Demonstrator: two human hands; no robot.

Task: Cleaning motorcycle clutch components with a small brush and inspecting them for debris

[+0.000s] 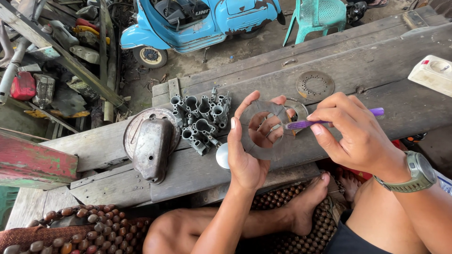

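The tabletop is rough grey planks, with a blue scooter and a green chair on the ground beyond it. On the planks lie a dull metal cover on a round plate, a grey casting of open tubes, a perforated disc and, at the far right, a white socket block.

The left hand holds a flat grey ring upright above the tabletop edge, thumb on the near face, fingers showing through the hole; its grip is closed on the ring. The right hand pinches a purple toothbrush, grip closed, bristles at the ring's inner right edge.

To brush well, I judge it best to keep the ring steady, use short strokes along the inner edge, and turn the ring bit by bit so no stretch is missed.
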